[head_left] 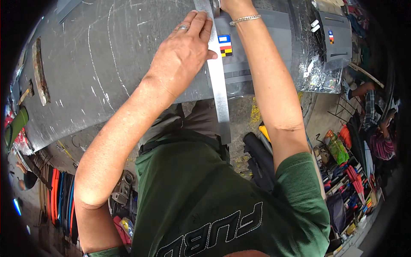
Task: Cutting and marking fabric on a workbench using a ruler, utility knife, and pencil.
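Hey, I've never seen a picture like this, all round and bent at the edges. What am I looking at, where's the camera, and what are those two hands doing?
This is one picture from a wide fisheye camera worn on a person's head, looking down at their own arms, so straight edges curve near the rim. No machine here, just two bare hands. The left hand, wearing a ring, presses flat on a long, flat metal ruler laid across a large dark grey sheet with white chalk curves drawn on it. The right hand, with a silver bracelet at the wrist, reaches to the ruler's far end at the top edge; its fingers are cut off, so what it holds cannot be told. A grey item in clear plastic wrap lies to the right. Below is the person's green shirt.
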`<action>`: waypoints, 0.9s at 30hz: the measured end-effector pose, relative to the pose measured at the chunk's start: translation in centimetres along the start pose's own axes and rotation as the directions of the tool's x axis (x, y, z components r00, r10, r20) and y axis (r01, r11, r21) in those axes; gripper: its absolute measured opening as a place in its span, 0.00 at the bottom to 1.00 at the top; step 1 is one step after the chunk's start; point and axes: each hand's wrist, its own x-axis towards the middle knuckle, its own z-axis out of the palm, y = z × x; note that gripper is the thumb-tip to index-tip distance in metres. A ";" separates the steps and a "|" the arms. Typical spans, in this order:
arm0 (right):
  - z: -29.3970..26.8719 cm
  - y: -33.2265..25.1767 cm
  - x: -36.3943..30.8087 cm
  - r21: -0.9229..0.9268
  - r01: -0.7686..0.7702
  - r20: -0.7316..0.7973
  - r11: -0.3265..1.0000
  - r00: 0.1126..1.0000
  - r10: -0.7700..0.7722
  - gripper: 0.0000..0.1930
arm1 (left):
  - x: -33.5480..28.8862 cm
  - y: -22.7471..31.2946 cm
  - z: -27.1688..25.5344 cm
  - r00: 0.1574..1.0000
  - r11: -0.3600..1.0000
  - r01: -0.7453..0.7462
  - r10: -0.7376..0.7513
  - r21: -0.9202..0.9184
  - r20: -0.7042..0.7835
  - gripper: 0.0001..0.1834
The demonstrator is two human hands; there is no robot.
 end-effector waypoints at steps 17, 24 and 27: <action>-0.1 -0.1 -0.4 -0.088 0.083 0.027 0.993 0.996 -0.081 0.32 | -0.3 0.2 0.2 0.996 1.000 0.020 -0.022 -0.020 -0.082 0.38; 0.5 -0.3 -0.6 -0.081 0.085 0.018 0.993 0.996 -0.084 0.32 | -0.1 -1.5 3.7 0.941 0.993 -0.104 0.114 0.049 -0.319 0.37; 0.1 0.0 -0.4 -0.063 0.088 0.027 0.994 0.996 -0.087 0.33 | 0.0 -1.9 4.9 0.818 0.971 -0.218 0.237 0.100 -0.524 0.36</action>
